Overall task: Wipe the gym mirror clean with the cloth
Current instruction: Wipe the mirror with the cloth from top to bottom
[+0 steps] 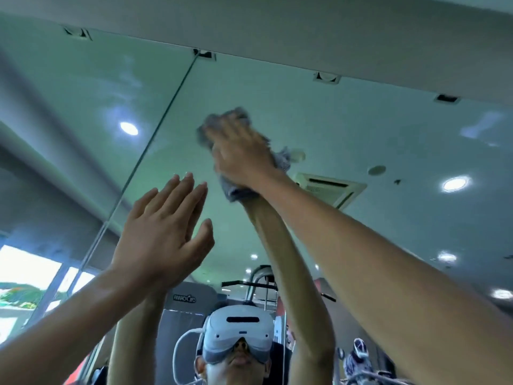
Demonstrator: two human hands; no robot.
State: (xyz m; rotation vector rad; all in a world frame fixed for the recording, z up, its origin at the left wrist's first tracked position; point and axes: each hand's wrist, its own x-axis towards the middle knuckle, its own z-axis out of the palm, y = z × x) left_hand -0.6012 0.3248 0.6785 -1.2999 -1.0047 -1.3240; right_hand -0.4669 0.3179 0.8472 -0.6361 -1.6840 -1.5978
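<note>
Right hand (241,151) grasps the bunched grey cloth (234,188) and presses it to the mirror (361,129), up and to the right of the seam (155,140). Blur hides the exact finger hold.

The mirror fills the view, its two panes meeting at the seam. Hazy streaks (127,87) lie on the pane left of the seam, and another patch lies far right of it.

Left hand (163,243) is released, fingers straight and close together, just right of the seam. I cannot tell whether it touches the mirror.

A tail of the cloth spills out under the right wrist.

As I judge it, a bare left palm on the mirror would leave fresh prints. At this reach the wadded cloth could slip from under the hand, or merely push the haze about.
</note>
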